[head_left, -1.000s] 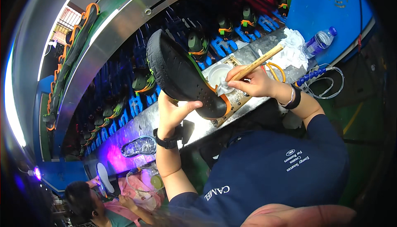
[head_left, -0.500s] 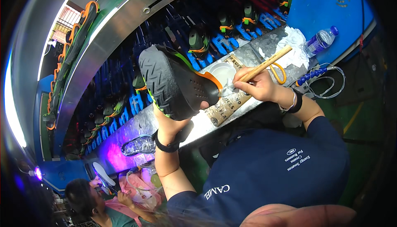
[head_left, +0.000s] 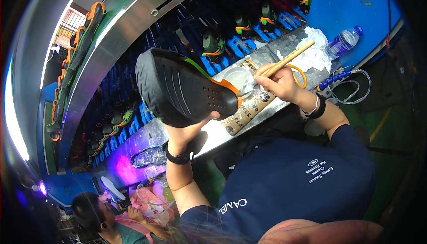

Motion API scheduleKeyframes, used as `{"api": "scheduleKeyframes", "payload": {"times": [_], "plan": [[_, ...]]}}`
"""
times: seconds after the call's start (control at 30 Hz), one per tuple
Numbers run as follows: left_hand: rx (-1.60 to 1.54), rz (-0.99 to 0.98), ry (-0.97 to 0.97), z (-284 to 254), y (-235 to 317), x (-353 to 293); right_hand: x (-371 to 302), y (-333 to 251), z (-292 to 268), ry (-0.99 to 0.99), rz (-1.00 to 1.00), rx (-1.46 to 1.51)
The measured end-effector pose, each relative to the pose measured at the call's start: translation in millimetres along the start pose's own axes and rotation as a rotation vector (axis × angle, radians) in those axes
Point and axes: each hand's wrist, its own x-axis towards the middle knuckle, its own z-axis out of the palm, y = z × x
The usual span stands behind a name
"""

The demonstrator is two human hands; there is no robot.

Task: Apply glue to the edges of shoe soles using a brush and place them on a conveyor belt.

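Note:
My left hand [head_left: 186, 134] grips a black shoe [head_left: 189, 88] from below, its underside turned toward me. The shoe has a row of slits, small holes, an orange heel edge and green trim. Pinched in my right hand [head_left: 281, 84] is a brush [head_left: 293, 56] with a pale wooden handle. Its whitish head dips over a white bowl [head_left: 235, 71], close to the shoe's heel; whether it touches the bowl I cannot tell. The bowl stands on a strip of printed brown cardboard [head_left: 247, 114] lying on the metal ledge.
Behind the ledge, several shoes [head_left: 213, 43] sit on blue racks [head_left: 242, 44]. Crumpled white cloth [head_left: 318, 44], a water bottle [head_left: 344, 43] and a blue hose [head_left: 333, 80] are at the right. A clear shoe-shaped piece [head_left: 150, 156] rests at left; a co-worker [head_left: 91, 213] sits beyond it.
The shoe has moved left and turned, showing more of its slitted underside. My right hand has drawn the brush slightly right, from the shoe's heel edge toward the bowl.

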Motion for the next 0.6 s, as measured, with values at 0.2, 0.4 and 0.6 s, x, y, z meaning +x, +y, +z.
{"api": "scheduleKeyframes", "payload": {"times": [0.2, 0.4, 0.6], "plan": [[-0.225, -0.063, -0.018, 2.6, -1.3, 13.3, 5.8, -2.2, 2.7, 0.023, -0.065, 0.056], [-0.339, -0.187, -0.096, -0.2, -9.6, 14.6, 1.0, -7.7, 1.4, -0.106, -0.041, -0.14], [-0.51, -0.274, -0.152, 5.9, -25.1, 14.9, 12.4, -10.9, 4.3, -0.05, -0.131, -0.105]]}}
